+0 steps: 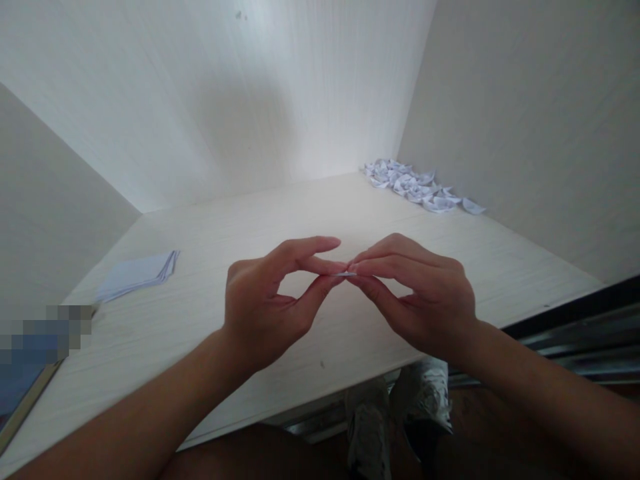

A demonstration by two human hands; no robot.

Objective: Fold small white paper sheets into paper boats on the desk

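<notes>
1. Head view: the left hand [263, 303] and the right hand [435, 300] meet above the near middle part of the table [300, 207], and between their fingertips is one small piece of paper [345, 274].
2. The left grip is narrow: the thumb from below and one finger from above press the paper, while another finger is lifted above them and points to the right.
3. The right grip is also narrow: the thumb is below, the bent fingers are close together above, and they pinch the paper just beside the left fingertips.
4. The paper is seen almost from its edge, like a thin pale line; the fingers cover most of it, so I cannot tell its full shape.
5. The table is whitish, with fine streaks as in wood grain.
6. At far right, along the right wall [525, 133], lies a heap of folded papers [420, 190], white, with pointed corners and sharp creases, some curved like little boats.
7. At left lies a stack of paper sheets [135, 272], flat and four-sided, with the edges slightly spread at its right side.
8. The far wall [330, 87] is pale and streaked, and carries a soft, dark shadow.
</notes>
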